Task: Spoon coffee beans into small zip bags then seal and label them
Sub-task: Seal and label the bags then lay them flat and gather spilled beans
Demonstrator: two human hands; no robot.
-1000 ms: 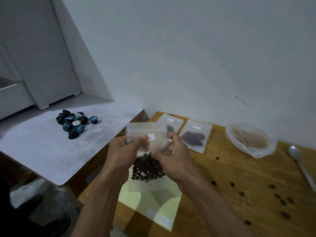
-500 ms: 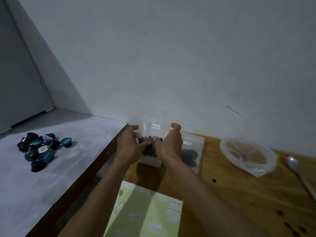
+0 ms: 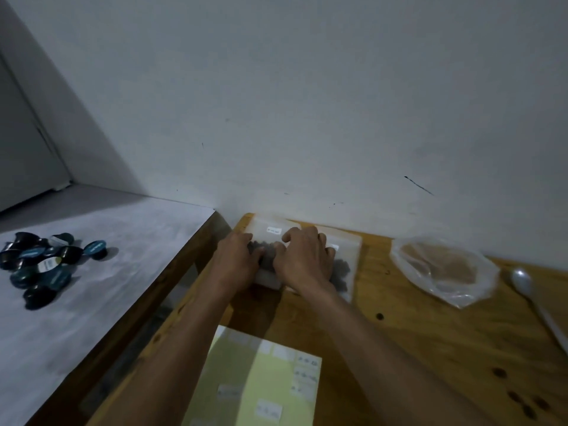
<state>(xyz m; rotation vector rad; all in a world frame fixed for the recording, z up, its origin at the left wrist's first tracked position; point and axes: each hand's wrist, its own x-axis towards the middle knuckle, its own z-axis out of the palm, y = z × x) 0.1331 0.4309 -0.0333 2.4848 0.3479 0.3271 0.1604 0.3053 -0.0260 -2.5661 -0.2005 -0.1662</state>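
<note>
At far edge of wooden surface (image 3: 399,348), my left hand (image 3: 238,265) and right hand (image 3: 302,262) press flat on small clear labelled zip bag of dark beans (image 3: 267,238), fingers relaxed, gripping nothing, likely settling it beside finished bag (image 3: 345,265).

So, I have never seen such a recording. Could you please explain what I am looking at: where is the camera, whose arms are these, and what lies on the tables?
There is no machine here. The camera sits on a person's head and looks forward and down, so the two bare arms are that person's own. The left hand and right hand rest on a small zip bag of dark coffee beans that bears a white label and lies on the wooden table by the wall. A second filled bag lies beside it, partly under the right hand. Further right are a loose clear plastic bag and a white spoon. Near the person is a yellow-green label sheet. On the grey surface to the left sits a pile of coffee capsules.
</note>
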